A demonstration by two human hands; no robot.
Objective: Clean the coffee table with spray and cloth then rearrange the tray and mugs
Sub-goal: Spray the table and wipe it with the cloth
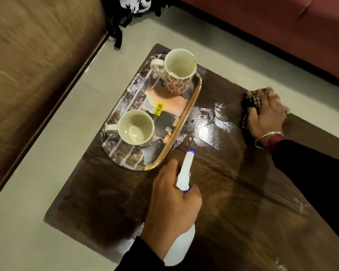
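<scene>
A dark wooden coffee table [213, 202] fills the middle of the head view, with a wet shiny patch near its centre. My left hand [170, 210] grips a white spray bottle [185, 173] with a blue nozzle tip pointing towards the tray. My right hand [266, 112] presses a dark checked cloth [251, 103] flat on the table's far right edge. An oval printed tray [192, 100] with a gold rim lies at the table's left end. On it stand a patterned mug [177, 72] at the far end and a plain cream mug [135, 127] nearer me, both empty.
A brown sofa [33, 61] runs along the left and a reddish sofa [272, 32] across the top right. Pale tiled floor [47, 182] surrounds the table. A black and white bag [133, 8] lies on the floor at the top.
</scene>
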